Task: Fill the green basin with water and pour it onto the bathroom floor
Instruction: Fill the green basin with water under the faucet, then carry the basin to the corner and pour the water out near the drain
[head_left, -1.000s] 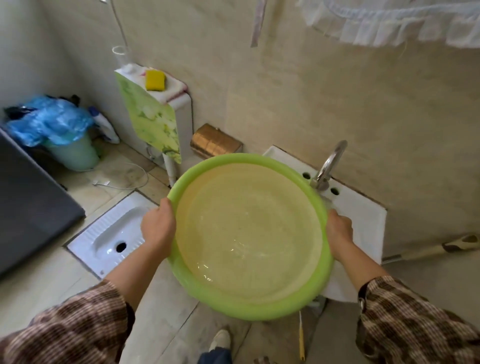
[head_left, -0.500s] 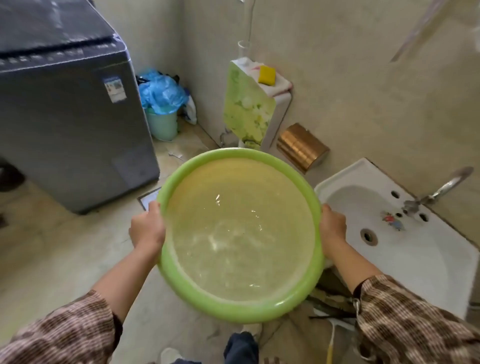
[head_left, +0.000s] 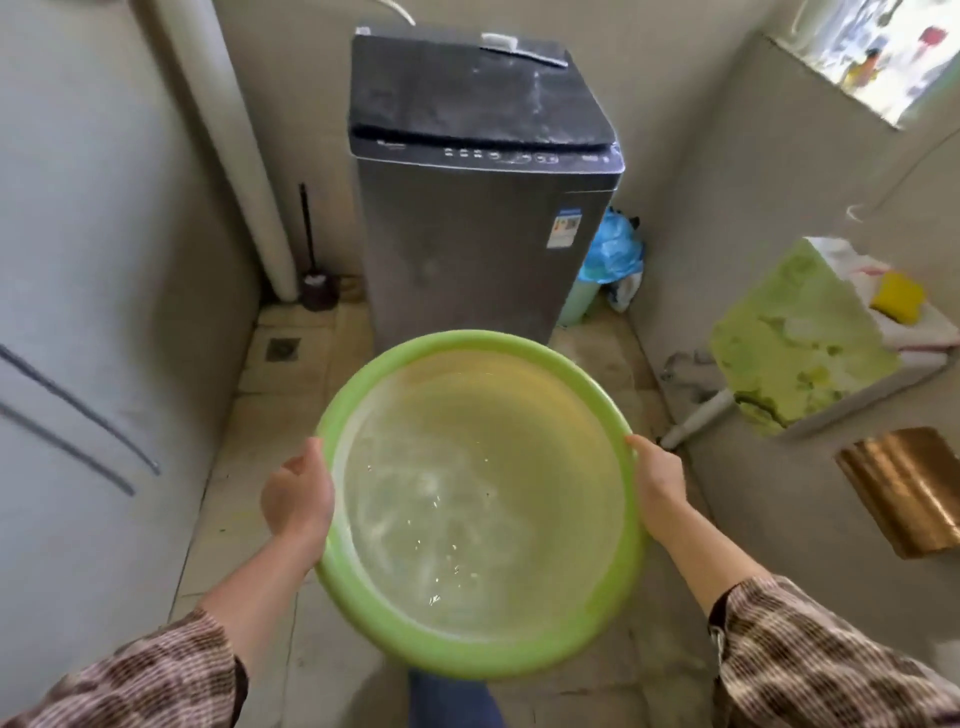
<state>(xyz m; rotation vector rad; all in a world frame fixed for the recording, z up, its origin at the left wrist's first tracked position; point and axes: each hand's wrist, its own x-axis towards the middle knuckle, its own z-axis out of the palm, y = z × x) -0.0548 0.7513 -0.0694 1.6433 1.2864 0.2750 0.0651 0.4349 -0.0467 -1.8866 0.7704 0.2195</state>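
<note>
From the head view, I see the green basin (head_left: 478, 504) held out in front of me above the bathroom floor (head_left: 291, 384), facing a grey washing machine (head_left: 483, 208). My left hand (head_left: 297, 496) grips the rim on one side, and my right hand (head_left: 658, 480) is closed on the opposite rim. Clear water (head_left: 467, 509) with small glints lies in the bottom, so I judge it fairly heavy and apt to slosh (a tilt would send the weight forward). The basin looks like smooth, thin, glossy plastic: round, shallow, with a rolled lip that gives the fingers purchase, probably slippery if wet and likely to flex under load. Two opposite holds on the lip seem right for pouring. The floor is matt, stained tile with a small square drain (head_left: 283, 349) near the wall.
</note>
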